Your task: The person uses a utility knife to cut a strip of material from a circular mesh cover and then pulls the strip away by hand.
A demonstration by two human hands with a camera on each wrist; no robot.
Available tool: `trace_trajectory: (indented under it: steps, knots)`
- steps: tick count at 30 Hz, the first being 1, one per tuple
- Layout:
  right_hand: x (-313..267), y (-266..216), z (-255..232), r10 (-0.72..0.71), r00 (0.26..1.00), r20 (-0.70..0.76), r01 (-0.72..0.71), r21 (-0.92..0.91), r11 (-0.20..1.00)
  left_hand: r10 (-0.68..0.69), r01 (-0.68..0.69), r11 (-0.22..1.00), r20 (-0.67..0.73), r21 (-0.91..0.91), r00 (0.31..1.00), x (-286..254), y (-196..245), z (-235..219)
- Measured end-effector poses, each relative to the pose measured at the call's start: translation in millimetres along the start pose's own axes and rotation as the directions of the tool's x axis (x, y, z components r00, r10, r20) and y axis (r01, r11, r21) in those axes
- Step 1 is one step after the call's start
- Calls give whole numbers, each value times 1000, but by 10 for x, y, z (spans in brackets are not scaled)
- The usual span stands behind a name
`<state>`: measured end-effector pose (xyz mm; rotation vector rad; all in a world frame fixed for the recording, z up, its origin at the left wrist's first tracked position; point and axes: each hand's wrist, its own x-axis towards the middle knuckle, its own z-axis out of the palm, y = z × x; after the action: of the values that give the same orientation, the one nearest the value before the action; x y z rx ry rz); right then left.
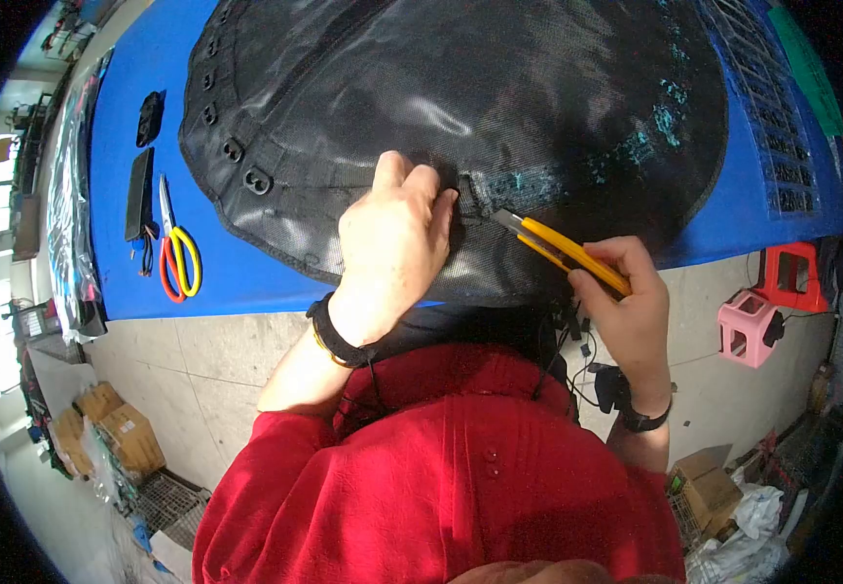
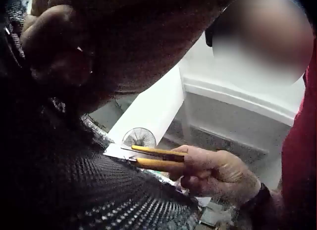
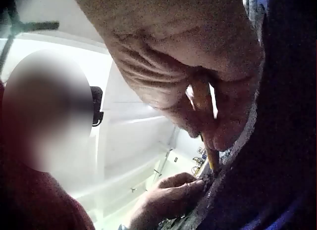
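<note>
A large rounded black mesh sheet (image 1: pixel 344 107) with a bound edge lies over the blue table, with teal marks on its right part. My left hand (image 1: pixel 397 229) is on the sheet near its front edge, fingers curled, pinching the mesh beside a small black strap loop (image 1: pixel 470 195). My right hand (image 1: pixel 626 302) grips a yellow utility knife (image 1: pixel 568 251) by its handle. Its blade is out and points left, close to the strap loop. In the left wrist view the knife (image 2: pixel 161 163) appears just over the mesh (image 2: pixel 124 200).
Left of the sheet on the blue table (image 1: pixel 237 282) lie scissors (image 1: pixel 178 248) with red and yellow handles, a black pouch (image 1: pixel 139 195) and a small black item (image 1: pixel 150 119). Clear-wrapped packs (image 1: pixel 787 146) lie at the right. Pink (image 1: pixel 748 326) and red stools (image 1: pixel 793 277) stand on the floor.
</note>
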<state>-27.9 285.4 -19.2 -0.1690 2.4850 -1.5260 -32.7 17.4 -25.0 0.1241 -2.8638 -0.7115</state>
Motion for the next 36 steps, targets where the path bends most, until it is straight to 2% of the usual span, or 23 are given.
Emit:
trace_trajectory:
  steps: [1,2,4,5,6,7,10,13,18,24,36]
  knots:
    - [3,19,7,-39,999,2,39,-75,996,15,-15,999,1,46,1000,2,1,-7]
    - [2,16,28,8,1000,-3,-8,-40,999,85,-82,994,-39,71,996,15,-11,-9]
    - [-8,-53,58,17,999,46,-14,-64,998,224,-209,969,-115,130,968,55,-53,-10]
    - [-8,-93,52,22,997,70,-17,-76,997,242,-226,966,-131,130,961,62,-74,1]
    - [5,-137,14,82,988,131,-59,-165,984,261,-243,961,-146,129,954,63,-97,24]
    - [6,-126,21,42,989,138,-21,-152,988,279,-260,957,-162,128,947,64,-122,51]
    - [-5,-98,33,-52,988,145,68,-109,992,237,-238,971,-141,8,961,61,-218,126]
    - [9,-88,11,-121,985,123,130,-72,989,191,-211,956,-114,-204,975,54,-296,179]
    - [137,-28,191,-253,966,54,257,-94,962,183,-208,941,-118,-265,976,68,-310,203]
    - [184,-51,314,-194,980,47,197,-64,978,191,-220,943,-135,-249,972,58,-335,233]
    - [266,56,361,-317,947,47,320,-116,940,183,-208,937,-113,-280,977,53,-304,217]
